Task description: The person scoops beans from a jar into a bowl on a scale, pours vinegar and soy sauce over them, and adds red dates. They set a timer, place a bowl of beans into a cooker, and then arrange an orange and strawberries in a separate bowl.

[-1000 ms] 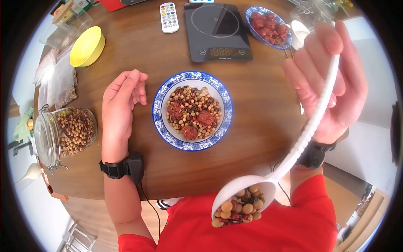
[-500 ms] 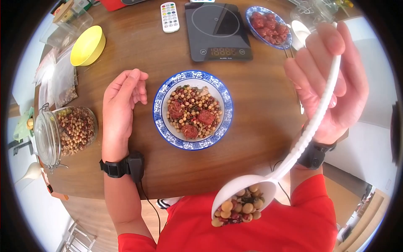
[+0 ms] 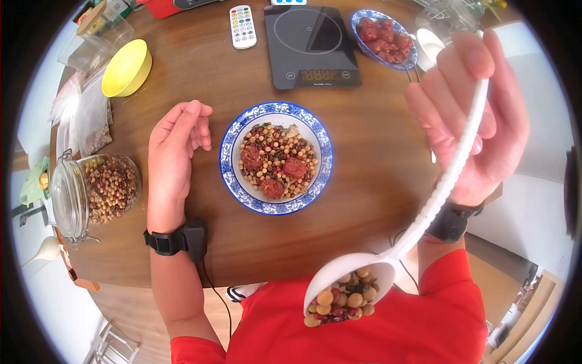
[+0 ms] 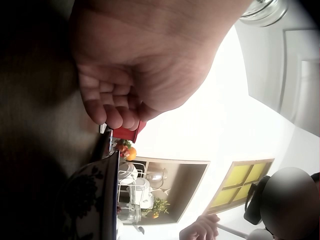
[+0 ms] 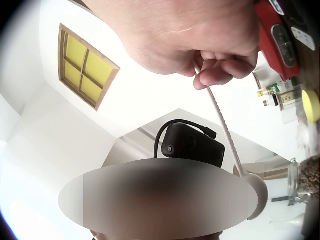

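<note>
My right hand (image 3: 476, 121) grips the handle end of a white ladle (image 3: 445, 182), raised at the right close to the head camera. Beans (image 3: 342, 297), tan and dark red with some dark leafy bits, fill the ladle's bowl in front of the red shirt. On the table my left hand (image 3: 176, 142) rests on its side, fingers loosely bent and holding nothing. Just right of it stands a blue-and-white bowl (image 3: 227, 158) of mixed beans topped with three dark red, wrinkled dried fruits (image 3: 273, 188). In the right wrist view, fingers curl round the thin handle.
A bean-filled glass jar (image 3: 112, 188) lies on the left, near plastic bags (image 3: 91, 115) and a yellow bowl (image 3: 127, 68). Along the back are a remote (image 3: 243, 27), a black kitchen scale (image 3: 312, 48) and a patterned dish (image 3: 357, 39) of red dried fruits.
Both hands and the loaded ladle stay almost still. The head view has shifted very slightly, so the bowl, scale and dish appear a little further left.
</note>
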{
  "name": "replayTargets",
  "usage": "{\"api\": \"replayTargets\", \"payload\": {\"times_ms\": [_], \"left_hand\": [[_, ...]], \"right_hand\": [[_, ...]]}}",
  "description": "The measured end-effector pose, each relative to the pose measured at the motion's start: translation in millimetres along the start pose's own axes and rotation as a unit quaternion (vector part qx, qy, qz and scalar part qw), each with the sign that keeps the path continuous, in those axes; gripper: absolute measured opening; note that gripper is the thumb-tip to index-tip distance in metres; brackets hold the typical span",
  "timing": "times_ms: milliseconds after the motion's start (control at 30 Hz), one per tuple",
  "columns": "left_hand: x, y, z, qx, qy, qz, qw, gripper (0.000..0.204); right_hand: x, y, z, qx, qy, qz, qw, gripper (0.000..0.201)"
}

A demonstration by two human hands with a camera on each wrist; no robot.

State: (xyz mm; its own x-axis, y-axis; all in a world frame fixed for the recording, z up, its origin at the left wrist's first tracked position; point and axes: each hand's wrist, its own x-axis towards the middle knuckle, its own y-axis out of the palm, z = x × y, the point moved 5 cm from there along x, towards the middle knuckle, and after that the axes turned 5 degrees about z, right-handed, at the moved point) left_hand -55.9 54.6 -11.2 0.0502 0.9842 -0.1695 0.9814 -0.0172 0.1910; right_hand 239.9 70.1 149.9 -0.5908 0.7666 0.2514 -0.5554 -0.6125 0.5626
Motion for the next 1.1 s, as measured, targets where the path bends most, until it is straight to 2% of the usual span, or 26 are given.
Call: {"api": "replayTargets", "payload": {"times_ms": [200,300,333,400,500,600,733,833,867,933,967,1000,1067,1100], "left_hand": [[-0.1,0.7,-1.2,0.004,0.000,0.006,1.000,0.027],[-0.5,1.3,-1.5,0.003,-0.003,0.001,1.000,0.027],[-1.2,1.0,-0.9,0.004,-0.005,0.001,1.000,0.028],[-1.4,-0.3,-0.7,-0.005,-0.003,0.001,1.000,0.028],[0.5,-1.3,-0.1,-0.002,0.003,0.008,1.000,0.029],[0.6,-3.0,1.8,0.006,0.007,0.010,1.000,0.029],[-0.4,-2.4,0.3,0.017,0.011,0.019,1.000,0.030],[-0.6,-2.3,-0.1,0.020,0.022,0.028,0.999,0.031],[-0.3,-2.5,-0.3,0.016,0.025,0.024,0.999,0.031],[-0.1,-2.5,0.0,0.021,0.025,0.032,0.999,0.030],[-1.0,-2.9,-0.8,0.022,0.028,0.031,0.999,0.030],[-1.1,-2.6,-1.6,0.025,0.026,0.030,0.999,0.030],[-1.2,-0.1,-1.7,0.032,0.023,0.035,0.999,0.029],[-1.4,-0.1,-1.9,0.028,0.021,0.030,0.999,0.029]], "right_hand": [[-1.5,1.6,1.9,0.010,-0.014,0.012,1.000,0.034],[2.6,-6.9,-1.1,-0.011,-0.017,-0.032,0.999,0.031],[5.0,-9.9,-4.1,-0.038,-0.031,-0.078,0.996,0.031],[9.3,-30.5,-6.1,-0.044,0.007,-0.083,0.996,0.036],[17.3,-43.2,-14.1,-0.189,-0.006,-0.085,0.978,0.042],[16.5,-43.2,-18.3,-0.305,-0.024,-0.113,0.945,0.034],[10.8,-31.2,-22.2,-0.363,-0.031,-0.092,0.927,0.030],[-0.5,-2.4,-17.7,-0.434,-0.107,-0.039,0.894,0.027],[-7.2,7.9,-17.3,-0.436,-0.106,-0.033,0.893,0.027],[-16.9,31.7,-14.8,-0.529,-0.161,0.020,0.833,0.025],[-16.6,42.0,-15.1,-0.539,-0.210,0.075,0.812,0.026],[-17.0,46.7,-14.4,-0.539,-0.213,0.075,0.811,0.026],[-22.8,59.4,-14.6,-0.589,-0.216,0.095,0.773,0.025],[-24.1,62.0,-14.6,-0.595,-0.213,0.095,0.769,0.024]]}}
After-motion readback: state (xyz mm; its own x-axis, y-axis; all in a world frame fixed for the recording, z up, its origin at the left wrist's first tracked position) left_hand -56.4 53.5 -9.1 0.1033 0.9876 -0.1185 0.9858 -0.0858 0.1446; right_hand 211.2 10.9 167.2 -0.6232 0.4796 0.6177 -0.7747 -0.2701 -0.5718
